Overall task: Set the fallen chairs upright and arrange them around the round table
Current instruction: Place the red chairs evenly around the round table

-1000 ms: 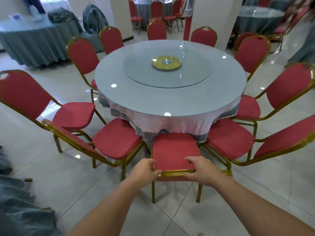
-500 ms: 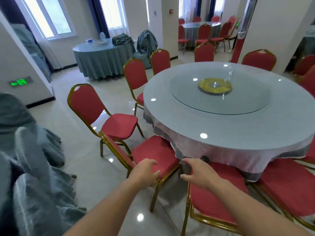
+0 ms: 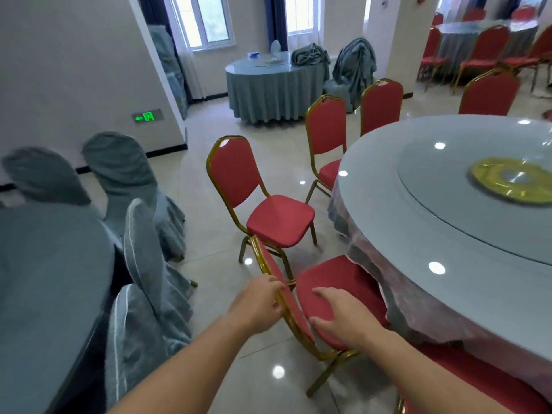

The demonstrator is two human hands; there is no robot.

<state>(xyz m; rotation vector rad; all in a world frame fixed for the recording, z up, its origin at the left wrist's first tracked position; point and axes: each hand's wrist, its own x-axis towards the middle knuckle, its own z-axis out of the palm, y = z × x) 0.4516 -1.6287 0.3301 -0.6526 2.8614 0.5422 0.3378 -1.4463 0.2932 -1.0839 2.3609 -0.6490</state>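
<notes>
Round glass-topped table point(image 3: 418, 234) sits right of both hands. The red padded chair with gold metal frame point(image 3: 337, 276) stands at the hands, seat toward the table. The left hand point(image 3: 258, 306) grips its back rail; the right hand point(image 3: 337, 321) spreads flat over the seat.

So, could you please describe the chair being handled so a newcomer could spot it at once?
Find the big round table on the right, ringed by red chairs with gold frames. Along its left edge, low in the picture, one chair shows its back edge-on. It alone has a left hand gripping its back and a right hand spread over its seat.
</notes>
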